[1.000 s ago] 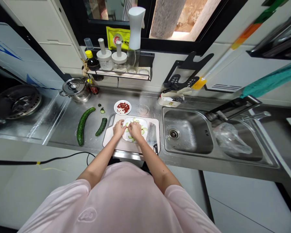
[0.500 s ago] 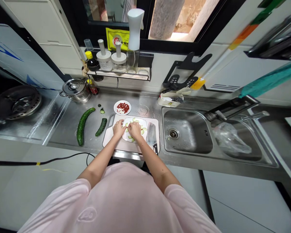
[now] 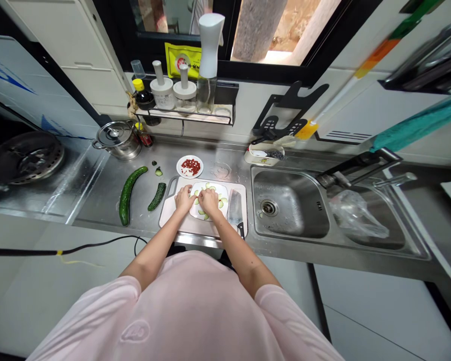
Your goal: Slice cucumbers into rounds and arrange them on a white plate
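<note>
We see two bare hands in the middle of the frame, just above the person's pink shirt. The left hand (image 3: 183,199) and the right hand (image 3: 209,201) are both over a white plate (image 3: 225,213) that sits on a cutting board (image 3: 195,228). Thin cucumber slices (image 3: 221,204) lie around the plate in a loose ring. The fingers (image 3: 202,197) of both hands are bent and close together, and they touch the plate near its middle, but we cannot tell if they pinch a slice. A big knife (image 3: 235,213) lies on the board, just right of the plate. Some of the cucumber is cut, but not all. A short dark green piece (image 3: 157,196) lies just left of the board, and a long cucumber (image 3: 127,194) with no cuts lies further left on the steel table (image 3: 97,200). Above the board, a small plate holds chopped red bits (image 3: 191,166). A steel sink (image 3: 289,203) is to the right.
</note>
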Available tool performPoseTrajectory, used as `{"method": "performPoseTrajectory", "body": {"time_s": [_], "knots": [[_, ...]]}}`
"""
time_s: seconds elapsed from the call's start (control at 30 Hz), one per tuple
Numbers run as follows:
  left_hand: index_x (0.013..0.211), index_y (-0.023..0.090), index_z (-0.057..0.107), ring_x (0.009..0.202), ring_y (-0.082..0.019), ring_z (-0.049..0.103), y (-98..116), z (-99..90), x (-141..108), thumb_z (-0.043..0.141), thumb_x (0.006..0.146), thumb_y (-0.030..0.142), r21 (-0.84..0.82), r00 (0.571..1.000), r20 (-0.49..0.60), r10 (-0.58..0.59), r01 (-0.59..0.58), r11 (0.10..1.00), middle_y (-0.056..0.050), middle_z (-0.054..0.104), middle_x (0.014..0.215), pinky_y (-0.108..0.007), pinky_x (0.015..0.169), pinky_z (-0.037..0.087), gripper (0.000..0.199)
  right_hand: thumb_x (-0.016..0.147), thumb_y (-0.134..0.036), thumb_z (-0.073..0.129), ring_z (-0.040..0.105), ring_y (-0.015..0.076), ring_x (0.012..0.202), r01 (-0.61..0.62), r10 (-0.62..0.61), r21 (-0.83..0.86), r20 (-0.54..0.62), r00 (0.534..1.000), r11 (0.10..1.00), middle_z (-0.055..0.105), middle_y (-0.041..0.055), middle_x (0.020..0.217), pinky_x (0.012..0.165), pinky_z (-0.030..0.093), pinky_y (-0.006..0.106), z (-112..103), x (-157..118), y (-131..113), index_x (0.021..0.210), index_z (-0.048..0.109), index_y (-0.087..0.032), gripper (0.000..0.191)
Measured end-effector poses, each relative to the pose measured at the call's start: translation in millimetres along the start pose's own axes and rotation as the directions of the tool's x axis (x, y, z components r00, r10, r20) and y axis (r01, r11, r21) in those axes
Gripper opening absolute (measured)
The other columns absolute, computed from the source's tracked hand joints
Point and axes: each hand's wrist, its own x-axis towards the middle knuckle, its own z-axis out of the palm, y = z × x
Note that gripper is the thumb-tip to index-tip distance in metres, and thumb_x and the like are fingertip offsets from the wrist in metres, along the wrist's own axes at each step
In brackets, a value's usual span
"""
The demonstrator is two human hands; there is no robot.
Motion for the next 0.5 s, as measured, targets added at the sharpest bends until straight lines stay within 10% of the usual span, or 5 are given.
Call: {"method": "performPoseTrajectory", "body": {"time_s": [0.5], "knots": [[0.116, 0.021, 0.055, 0.067, -0.01, 0.055, -25.0, -7.5, -7.1, 0.063, 0.074, 0.029, -0.254, 0.993, -0.102, -0.056, 0.029, 0.967, -0.003, 0.062, 0.094, -0.024, 0.069, 0.045, 0.044, 0.088, -0.029, 0.045, 0.044, 0.0205, 0.09, -0.019, 0.081, 0.254, -0.234, 0.969, 0.967, 0.059, 0.0049, 0.089, 0.08, 0.031, 0.029, -39.7, -18.9, 23.2, 0.087, 0.062, -0.02, 0.02]]}}
